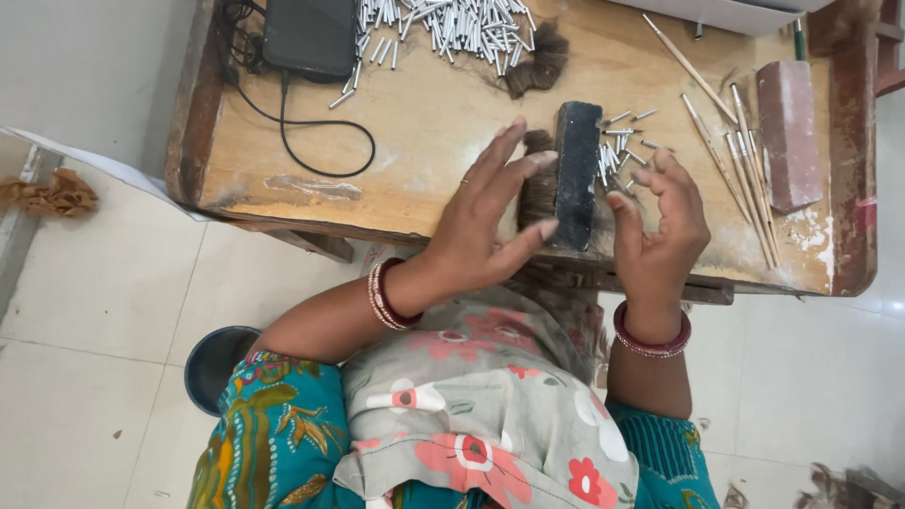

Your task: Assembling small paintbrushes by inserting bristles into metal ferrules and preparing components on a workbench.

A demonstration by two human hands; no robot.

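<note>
At table's near edge: left hand (485, 212) spread flat, pressing hair tuft (539, 193) against dark block (576, 174); right hand (663, 221) loosely curled, empty, at block's 3 o'clock. Finished brushes (745, 160) at 3 o'clock; unused metal ferrules (452, 24) heaped at 12 o'clock. Much left.

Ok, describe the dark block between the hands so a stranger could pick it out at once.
On the wooden table, look at the near edge between the left hand and right hand. The dark block lies there, long and black, with brown hair against its left side, unlike the reddish block farther right.
</note>
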